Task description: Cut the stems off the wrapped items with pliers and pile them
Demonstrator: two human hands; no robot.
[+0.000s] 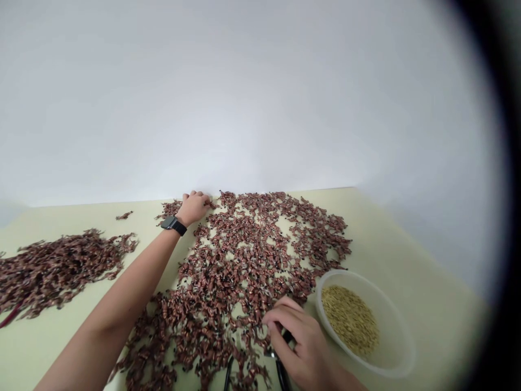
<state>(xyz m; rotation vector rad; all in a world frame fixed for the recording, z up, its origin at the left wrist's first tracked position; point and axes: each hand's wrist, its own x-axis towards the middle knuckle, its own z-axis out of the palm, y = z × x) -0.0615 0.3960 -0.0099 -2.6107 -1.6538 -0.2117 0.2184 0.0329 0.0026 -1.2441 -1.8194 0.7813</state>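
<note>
Small glossy brown figurines with dark tips, shaped like four-legged animals, form a wide spread (pixel 244 260) on the pale yellow table (pixel 427 282). My left hand (pixel 196 206), with a black watch on its wrist, reaches to the far left edge of that spread. Its fingers are bent around a brown figurine (pixel 209 203), partly hidden. Low in the view, my right hand (pixel 299 336) is over the near right part of the spread, thumb and forefinger drawn together. What they hold is hidden. Beneath and beside it shows a tool with black handles (pixel 282 374) and some metal.
A translucent round bowl (pixel 401 339) with yellowish, grain-like bits stands to the right. On the left lies another heap of brown figurines (pixel 61 266), with one lone figurine (pixel 124 215) behind it. A dark red strip (pixel 11 315) shows at the left edge. A white wall (pixel 244 98) rises behind.
</note>
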